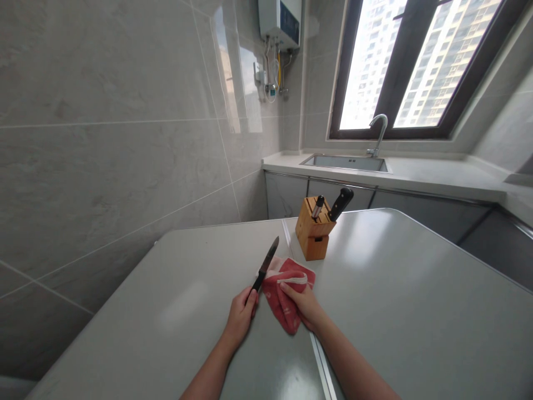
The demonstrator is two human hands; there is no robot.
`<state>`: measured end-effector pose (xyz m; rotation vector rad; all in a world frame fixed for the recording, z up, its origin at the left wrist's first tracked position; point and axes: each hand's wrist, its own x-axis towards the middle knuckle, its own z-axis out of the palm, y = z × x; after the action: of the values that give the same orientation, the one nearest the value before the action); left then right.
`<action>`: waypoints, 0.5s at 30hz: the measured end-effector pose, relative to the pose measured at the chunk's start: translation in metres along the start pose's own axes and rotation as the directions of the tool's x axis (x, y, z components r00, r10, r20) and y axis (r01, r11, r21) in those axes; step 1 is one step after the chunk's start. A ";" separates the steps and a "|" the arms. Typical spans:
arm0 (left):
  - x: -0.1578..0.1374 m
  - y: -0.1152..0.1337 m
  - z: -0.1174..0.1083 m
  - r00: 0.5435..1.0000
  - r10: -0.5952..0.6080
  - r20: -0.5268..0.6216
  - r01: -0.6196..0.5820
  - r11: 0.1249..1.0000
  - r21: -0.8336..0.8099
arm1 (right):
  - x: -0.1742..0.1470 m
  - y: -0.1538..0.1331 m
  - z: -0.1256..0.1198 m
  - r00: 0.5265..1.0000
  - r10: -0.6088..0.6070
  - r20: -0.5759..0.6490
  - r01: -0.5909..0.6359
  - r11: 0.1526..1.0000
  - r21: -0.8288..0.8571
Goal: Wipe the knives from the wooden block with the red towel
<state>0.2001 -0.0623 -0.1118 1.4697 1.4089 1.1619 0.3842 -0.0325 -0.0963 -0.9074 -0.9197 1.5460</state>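
Note:
My left hand [241,314] is closed round the black handle of a kitchen knife [268,258]. The blade points up and away, tilted to the right. My right hand [306,305] grips a red and pink cloth [287,303], thumb on top and the other fingers mostly hidden beneath it. The cloth lies bunched just right of the knife, and part of it sits close behind the blade; whether they touch I cannot tell. Beyond the cloth stands a wooden knife block [311,236] holding a large black-handled knife [341,203] and another tool with a dark and silver handle [318,206].
The pale table [200,344] has a metal-edged seam [320,361] running through it. Behind it a counter [437,172] carries a sink [345,161] and a faucet [380,133]. A tiled wall rises on the left, with a water heater [280,22] mounted high.

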 end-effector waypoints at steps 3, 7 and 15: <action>-0.001 0.003 0.000 1.000 0.014 0.013 -0.015 1.000 0.012 | 0.001 0.001 0.000 1.000 -0.003 0.009 0.003 1.000 0.023; 0.000 0.002 0.000 1.000 0.024 0.018 -0.024 0.999 0.027 | 0.001 0.003 -0.001 1.000 -0.004 0.014 0.004 0.999 0.032; -0.003 0.006 0.001 0.980 0.146 0.134 -0.172 0.962 0.212 | 0.003 0.007 -0.003 0.999 -0.020 0.033 0.019 0.999 0.035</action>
<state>0.2033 -0.0654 -0.1067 1.8079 1.3949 1.0195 0.3838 -0.0299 -0.1039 -0.8480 -0.9207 1.5599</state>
